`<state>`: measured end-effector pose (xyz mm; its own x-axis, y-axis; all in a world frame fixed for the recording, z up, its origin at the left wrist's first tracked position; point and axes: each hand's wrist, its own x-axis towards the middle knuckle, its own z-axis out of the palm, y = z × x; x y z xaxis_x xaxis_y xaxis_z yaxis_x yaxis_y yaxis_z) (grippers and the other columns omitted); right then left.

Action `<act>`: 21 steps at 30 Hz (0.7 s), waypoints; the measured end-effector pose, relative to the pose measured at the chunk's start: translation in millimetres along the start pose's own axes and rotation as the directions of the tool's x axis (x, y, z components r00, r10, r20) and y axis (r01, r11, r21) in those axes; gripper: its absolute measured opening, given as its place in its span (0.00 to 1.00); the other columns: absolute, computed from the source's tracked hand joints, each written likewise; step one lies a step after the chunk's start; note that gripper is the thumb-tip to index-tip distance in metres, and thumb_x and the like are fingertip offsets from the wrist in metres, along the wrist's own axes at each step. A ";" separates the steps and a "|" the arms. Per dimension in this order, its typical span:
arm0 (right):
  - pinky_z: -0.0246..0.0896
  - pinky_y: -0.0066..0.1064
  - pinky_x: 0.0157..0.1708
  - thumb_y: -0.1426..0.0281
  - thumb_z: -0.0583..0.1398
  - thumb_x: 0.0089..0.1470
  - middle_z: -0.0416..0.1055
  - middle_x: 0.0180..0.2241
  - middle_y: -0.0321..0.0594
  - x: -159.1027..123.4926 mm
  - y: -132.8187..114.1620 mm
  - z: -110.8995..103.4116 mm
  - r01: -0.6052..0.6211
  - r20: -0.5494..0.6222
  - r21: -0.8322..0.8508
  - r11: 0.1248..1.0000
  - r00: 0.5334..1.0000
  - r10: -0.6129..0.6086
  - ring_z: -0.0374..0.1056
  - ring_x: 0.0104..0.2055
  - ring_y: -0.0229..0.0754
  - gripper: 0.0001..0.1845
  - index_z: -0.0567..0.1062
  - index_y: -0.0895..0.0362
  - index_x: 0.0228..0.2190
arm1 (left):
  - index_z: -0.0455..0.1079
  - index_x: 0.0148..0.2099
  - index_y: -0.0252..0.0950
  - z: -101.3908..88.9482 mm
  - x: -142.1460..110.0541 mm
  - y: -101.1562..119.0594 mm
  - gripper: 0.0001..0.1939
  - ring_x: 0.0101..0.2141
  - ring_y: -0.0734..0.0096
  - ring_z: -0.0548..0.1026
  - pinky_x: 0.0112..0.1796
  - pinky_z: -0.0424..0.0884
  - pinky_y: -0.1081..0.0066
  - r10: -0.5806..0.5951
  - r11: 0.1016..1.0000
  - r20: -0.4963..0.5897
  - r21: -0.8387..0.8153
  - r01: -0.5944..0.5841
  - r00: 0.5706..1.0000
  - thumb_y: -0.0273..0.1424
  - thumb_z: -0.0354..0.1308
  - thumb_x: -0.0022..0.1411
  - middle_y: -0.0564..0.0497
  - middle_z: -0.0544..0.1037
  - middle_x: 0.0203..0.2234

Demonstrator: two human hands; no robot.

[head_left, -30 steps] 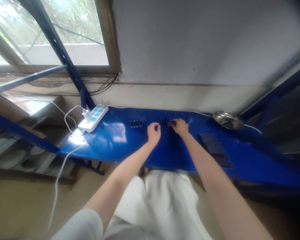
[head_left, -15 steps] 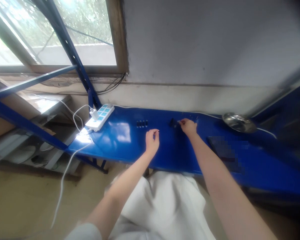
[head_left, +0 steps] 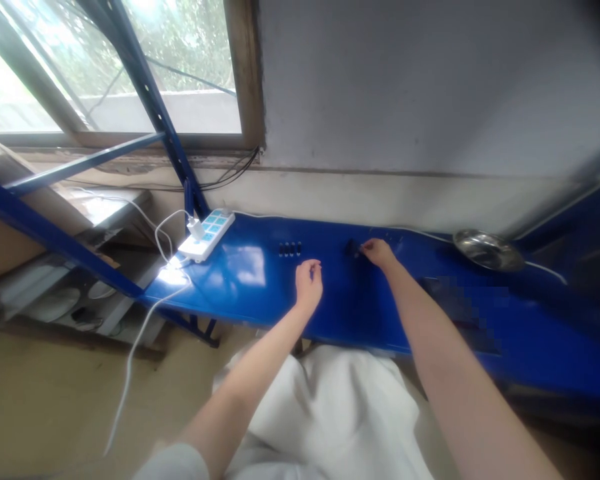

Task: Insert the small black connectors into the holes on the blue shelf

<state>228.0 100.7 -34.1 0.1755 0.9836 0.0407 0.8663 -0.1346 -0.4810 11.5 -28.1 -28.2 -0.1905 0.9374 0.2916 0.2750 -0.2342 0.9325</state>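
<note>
My left hand (head_left: 309,285) hovers over the near middle of the blue table (head_left: 253,300), its fingers curled in; whatever they may hold is hidden. Beyond it, several small dark cylinders (head_left: 290,249) with pale ends stand in a short row. Farther right, my right hand (head_left: 379,253) has thumb and fingertips pinched together at the table surface. Just left of those fingertips lies a cluster of small dark pieces (head_left: 351,248), too blurred to name. Something small and pale shows at the pinch, but I cannot make out what it is.
A white power strip (head_left: 207,235) with a plugged-in charger sits at the table's left end. A shiny metal dish (head_left: 487,250) rests at the back right. Near my right forearm lies a dark flat object (head_left: 460,313), partly pixelated. A blue metal frame (head_left: 153,100) rises at the left.
The whole view has shifted slightly, so things appear a little farther right. Both hands keep nearly the same places over the table, the right one still pinching beside the dark pieces.
</note>
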 end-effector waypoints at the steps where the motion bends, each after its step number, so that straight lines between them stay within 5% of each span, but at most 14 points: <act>1: 0.61 0.27 0.32 0.72 0.58 0.45 0.74 0.31 0.45 0.7 -0.7 1.6 0.004 -0.001 -0.004 1.000 1.000 -0.004 0.69 0.32 0.40 0.08 0.75 0.61 0.30 | 0.67 0.41 0.36 0.1 0.0 -0.8 0.10 0.40 0.68 0.68 0.42 0.64 0.67 -0.002 1.000 0.001 -0.002 0.002 1.000 0.29 0.45 0.61 0.47 0.72 0.37; 21: 0.62 0.26 0.35 0.76 0.59 0.43 0.73 0.30 0.43 14.1 6.5 9.8 0.062 0.109 0.021 0.998 0.992 -0.064 0.69 0.31 0.37 0.08 0.73 0.61 0.31 | 0.66 0.41 0.36 -1.0 0.2 -1.4 0.10 0.41 0.69 0.69 0.43 0.64 0.66 -0.073 0.997 0.030 -0.031 0.074 0.997 0.28 0.44 0.62 0.47 0.72 0.37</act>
<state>231.5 114.9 -45.3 0.0678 0.9974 -0.0240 0.8657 -0.0708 -0.4955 10.1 -27.9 -29.2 -0.1819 0.9592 0.2167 0.2314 -0.1724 0.9575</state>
